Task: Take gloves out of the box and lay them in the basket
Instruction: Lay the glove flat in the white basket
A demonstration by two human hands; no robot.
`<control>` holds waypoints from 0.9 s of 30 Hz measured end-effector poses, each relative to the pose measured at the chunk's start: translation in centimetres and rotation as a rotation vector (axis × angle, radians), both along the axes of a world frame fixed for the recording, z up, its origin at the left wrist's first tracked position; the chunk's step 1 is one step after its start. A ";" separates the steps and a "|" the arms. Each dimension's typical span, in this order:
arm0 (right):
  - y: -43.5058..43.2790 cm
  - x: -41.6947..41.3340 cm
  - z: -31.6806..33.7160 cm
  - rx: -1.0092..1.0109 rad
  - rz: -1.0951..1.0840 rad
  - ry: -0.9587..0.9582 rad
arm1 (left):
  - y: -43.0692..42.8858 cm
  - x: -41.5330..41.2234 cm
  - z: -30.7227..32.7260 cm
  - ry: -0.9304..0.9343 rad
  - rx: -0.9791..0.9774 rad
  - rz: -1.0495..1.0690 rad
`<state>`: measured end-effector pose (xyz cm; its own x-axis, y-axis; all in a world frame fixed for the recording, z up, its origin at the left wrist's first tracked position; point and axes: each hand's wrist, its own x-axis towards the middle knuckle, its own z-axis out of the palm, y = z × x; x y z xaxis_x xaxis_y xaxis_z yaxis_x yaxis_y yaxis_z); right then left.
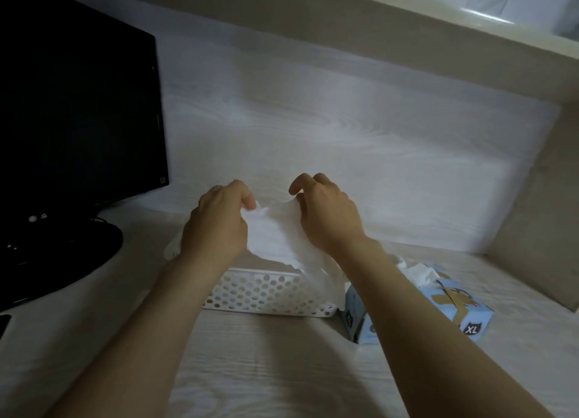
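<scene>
A thin translucent white glove is stretched between both hands above the white perforated basket. My left hand pinches its left edge and my right hand pinches its right edge. The glove's lower part hangs down to the basket's rim. The pale blue glove box, marked XL, lies on the desk to the right of the basket, partly behind my right forearm, with more white gloves sticking out of its top.
A black monitor on a round black stand fills the left side. A pale wood wall panel rises behind the desk, a side panel stands at the right, and a shelf runs above.
</scene>
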<state>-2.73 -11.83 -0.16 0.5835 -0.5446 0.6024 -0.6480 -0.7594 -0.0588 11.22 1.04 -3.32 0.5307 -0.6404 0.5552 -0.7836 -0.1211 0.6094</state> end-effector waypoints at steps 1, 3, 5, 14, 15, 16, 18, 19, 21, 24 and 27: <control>-0.2 0.6 -0.1 0.008 0.023 0.014 | 0.2 0.1 0.1 -0.007 0.067 0.016; -0.6 1.5 -0.4 0.037 0.081 0.040 | 0.4 0.0 0.3 -0.028 0.214 0.062; -1.0 2.1 -1.0 0.054 0.137 0.100 | 0.5 0.0 0.7 -0.057 0.317 0.129; -2.7 1.6 -1.0 0.282 0.158 0.194 | 0.3 0.6 0.6 -0.087 0.554 0.193; -2.6 1.2 -0.6 0.321 0.147 0.257 | 0.3 0.6 0.6 -0.094 0.564 0.194; -2.5 0.7 -0.2 0.351 0.142 0.304 | 0.3 0.7 0.6 -0.102 0.581 0.197; -2.5 0.0 0.2 0.420 0.167 0.314 | 0.2 0.6 0.8 -0.116 0.617 0.198; -2.5 -0.3 0.4 0.450 0.187 0.306 | 0.2 0.4 0.9 -0.121 0.626 0.198; -2.7 -0.4 0.4 0.417 0.209 0.302 | 0.2 0.4 1.1 -0.122 0.615 0.203; -2.8 -0.1 -0.5 0.228 0.190 0.312 | 0.2 0.1 1.2 -0.132 0.610 0.225; -2.3 0.2 -0.9 0.150 0.310 0.207 | -0.1 0.0 1.2 -0.263 0.603 0.260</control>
<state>-2.50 -14.11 -1.05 0.8346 -0.3965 0.3825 -0.3992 -0.9137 -0.0761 11.25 0.95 -2.08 0.6050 -0.7475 0.2744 -0.7957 -0.5808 0.1719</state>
